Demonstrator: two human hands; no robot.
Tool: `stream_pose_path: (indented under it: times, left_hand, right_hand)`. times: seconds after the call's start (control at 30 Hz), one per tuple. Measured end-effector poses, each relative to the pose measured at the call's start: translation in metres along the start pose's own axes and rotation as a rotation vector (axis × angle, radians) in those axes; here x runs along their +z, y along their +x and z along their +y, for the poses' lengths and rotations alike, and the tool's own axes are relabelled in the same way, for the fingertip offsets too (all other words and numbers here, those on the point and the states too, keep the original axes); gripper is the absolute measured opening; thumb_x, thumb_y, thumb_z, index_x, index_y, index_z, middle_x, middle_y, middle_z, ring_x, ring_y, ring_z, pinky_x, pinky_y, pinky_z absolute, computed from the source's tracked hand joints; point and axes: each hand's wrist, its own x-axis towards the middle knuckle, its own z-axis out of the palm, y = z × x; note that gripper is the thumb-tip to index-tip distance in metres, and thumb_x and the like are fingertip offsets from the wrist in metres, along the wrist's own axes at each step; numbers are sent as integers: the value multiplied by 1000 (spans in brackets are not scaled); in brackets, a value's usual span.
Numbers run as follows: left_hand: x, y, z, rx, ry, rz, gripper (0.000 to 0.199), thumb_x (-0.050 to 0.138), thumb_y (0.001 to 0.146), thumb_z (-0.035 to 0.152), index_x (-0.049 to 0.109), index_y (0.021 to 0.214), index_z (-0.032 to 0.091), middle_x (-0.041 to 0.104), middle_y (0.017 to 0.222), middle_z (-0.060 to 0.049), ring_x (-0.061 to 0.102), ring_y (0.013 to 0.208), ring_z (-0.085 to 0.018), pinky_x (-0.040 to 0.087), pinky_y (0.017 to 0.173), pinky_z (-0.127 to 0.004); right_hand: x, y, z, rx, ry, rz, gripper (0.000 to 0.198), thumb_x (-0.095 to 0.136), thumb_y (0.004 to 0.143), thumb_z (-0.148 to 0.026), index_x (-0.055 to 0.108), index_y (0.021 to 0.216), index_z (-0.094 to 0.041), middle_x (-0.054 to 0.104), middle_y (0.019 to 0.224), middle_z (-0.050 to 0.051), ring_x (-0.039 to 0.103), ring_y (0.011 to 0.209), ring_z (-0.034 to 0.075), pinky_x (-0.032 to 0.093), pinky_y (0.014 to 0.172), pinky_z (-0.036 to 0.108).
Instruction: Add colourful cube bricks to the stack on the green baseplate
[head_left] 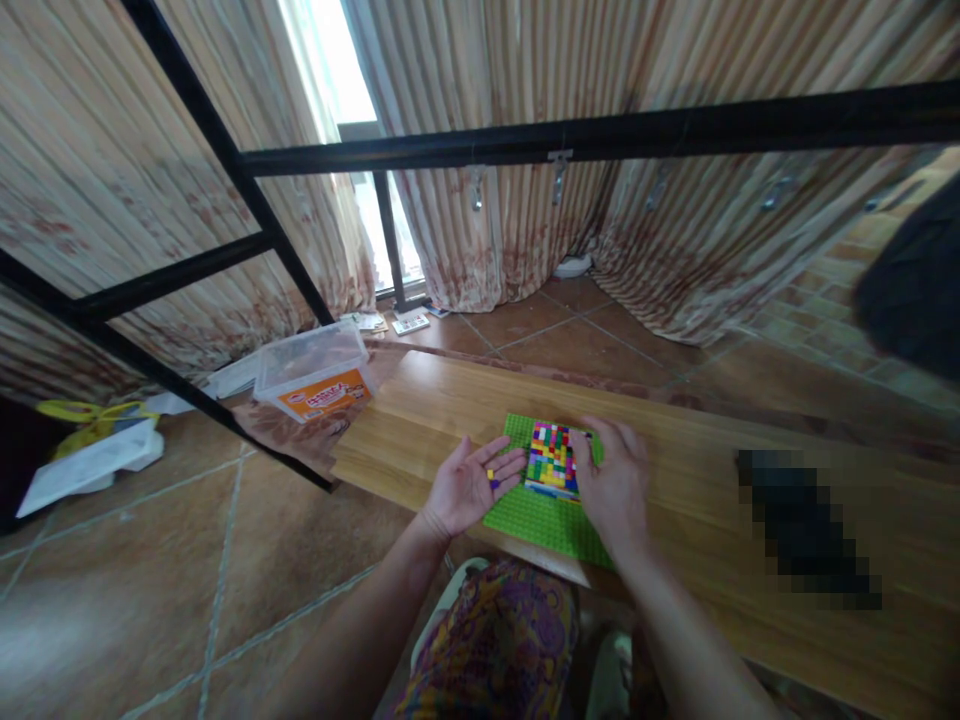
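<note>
I see bare wooden tabletop (pixel 660 420) behind and left of green baseplate (pixel 536 515): open passage there. Brick block (pixel 553 458) stands raised on baseplate, between left hand (pixel 469 485) and right hand (pixel 615 480). Blurred dark object (pixel 802 525) blocks table's right side. Black frame bar (pixel 600 135) crosses overhead. Plastic box (pixel 315 370) sits off table's left end.

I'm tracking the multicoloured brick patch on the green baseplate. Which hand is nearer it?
Right. The right hand touches the brick patch; the left hand, palm up, lies just beside it.
</note>
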Motion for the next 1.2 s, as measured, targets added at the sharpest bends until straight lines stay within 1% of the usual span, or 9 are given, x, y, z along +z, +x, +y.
stream_pose_path:
  times: [0.1, 0.2, 0.3, 0.43, 0.77, 0.87, 0.97, 1.1, 1.2]
  left_hand:
    - [0, -1, 0, -8, -21, -21, 56, 33, 95, 52, 58, 119, 7, 64, 115, -20, 62, 108, -24, 43, 97, -35]
    - [-1, -1, 1, -14, -48, -55, 58, 31, 95, 52, 58, 119, 7, 67, 107, -17, 65, 95, -21, 47, 86, -30]
    - [-2, -1, 2, -21, -64, -52, 59, 30, 95, 53, 57, 121, 7, 68, 98, -14, 65, 81, -17, 48, 75, -27]
    - [-2, -1, 2, -36, -70, -11, 61, 31, 95, 54, 55, 125, 7, 68, 97, -13, 65, 83, -18, 48, 75, -26]
    - [-1, -1, 2, -38, -110, -15, 59, 33, 95, 51, 56, 124, 6, 68, 86, -11, 63, 71, -15, 48, 70, -24]
    - [-2, 0, 2, -36, -70, -31, 58, 33, 95, 51, 57, 122, 6, 69, 96, -14, 66, 87, -19, 48, 84, -28]
    - [-2, 1, 1, -45, -19, -29, 59, 33, 95, 51, 55, 123, 5, 64, 117, -20, 62, 109, -24, 43, 98, -34]
    - [-4, 3, 2, -42, 12, -16, 59, 34, 95, 52, 54, 125, 6, 60, 123, -22, 61, 112, -25, 41, 101, -35]
    - [-5, 3, 2, -44, 19, -15, 59, 33, 95, 52, 53, 126, 6, 60, 124, -22, 62, 110, -24, 42, 99, -35]
  right_hand:
    - [-6, -12, -24, -255, 6, -29, 21, 52, 92, -31, 70, 96, -20, 68, 98, 8, 57, 92, 21, 40, 86, 36]
    - [-5, -26, -47, -425, 29, -194, 15, 54, 92, -25, 69, 93, -22, 68, 95, 4, 55, 90, 20, 38, 86, 35]
    - [4, -34, -59, -466, -39, -365, 13, 57, 90, -22, 69, 91, -22, 67, 96, 4, 53, 94, 21, 35, 88, 37]
    - [15, -36, -59, -471, -132, -451, 8, 61, 88, -21, 68, 88, -22, 65, 98, 5, 50, 99, 23, 33, 90, 40]
    - [19, -34, -57, -411, -35, -389, 14, 53, 92, -21, 67, 87, -20, 69, 90, 5, 54, 92, 22, 36, 88, 38]
    - [7, -24, -47, -310, 72, -305, 20, 49, 94, -26, 67, 89, -19, 70, 88, 6, 59, 85, 21, 41, 80, 35]
    - [-8, -11, -30, -118, 153, -187, 24, 48, 94, -32, 68, 93, -19, 71, 90, 7, 63, 83, 21, 46, 77, 34]
    - [-25, 2, -10, 74, 187, -126, 26, 49, 90, -37, 68, 92, -19, 72, 90, 8, 65, 84, 22, 48, 78, 35]
    - [-29, 4, -2, 100, 143, -118, 25, 50, 88, -35, 69, 92, -19, 72, 89, 8, 65, 83, 22, 48, 78, 35]
